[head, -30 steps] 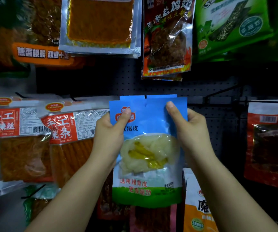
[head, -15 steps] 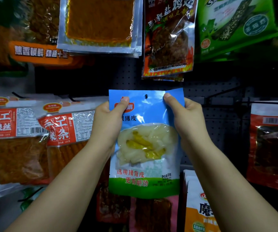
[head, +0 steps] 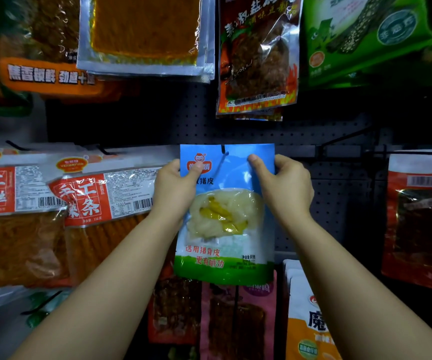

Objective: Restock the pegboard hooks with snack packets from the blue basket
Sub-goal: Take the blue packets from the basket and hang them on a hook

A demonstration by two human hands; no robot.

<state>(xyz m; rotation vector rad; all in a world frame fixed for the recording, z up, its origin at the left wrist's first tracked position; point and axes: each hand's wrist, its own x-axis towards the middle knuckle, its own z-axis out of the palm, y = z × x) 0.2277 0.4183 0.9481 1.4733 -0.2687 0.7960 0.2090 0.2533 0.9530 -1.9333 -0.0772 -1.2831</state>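
Right now both hands hold one glossy blue snack packet [head: 225,214] flat against the dark pegboard [head: 326,203], level with a thin black hook [head: 224,149] whose tip shows at the punched hole near the packet's top edge; whether the hook has passed through the hole is hard to make out. The left hand [head: 174,189] pinches the packet's upper left corner, thumb on the front and fingers hidden behind the film. The right hand [head: 285,185] has its grip clamped on the upper right corner in the same way. The packet is a smooth, shiny pouch with a clear window showing pale, wrinkled strips and yellow pieces, and a green band along the bottom. To the left hang crinkly clear packs with red and white labels [head: 87,196] over orange strands. Above hangs a silver-edged pouch [head: 144,35], cut off by the frame, beside a flame-printed packet [head: 257,55] and a green bag [head: 370,35]. A dark red packet [head: 422,216] hangs at the right edge, partly cut off. Below, a pink packet [head: 238,323] and an orange and white one [head: 308,315] are half hidden by the forearms.
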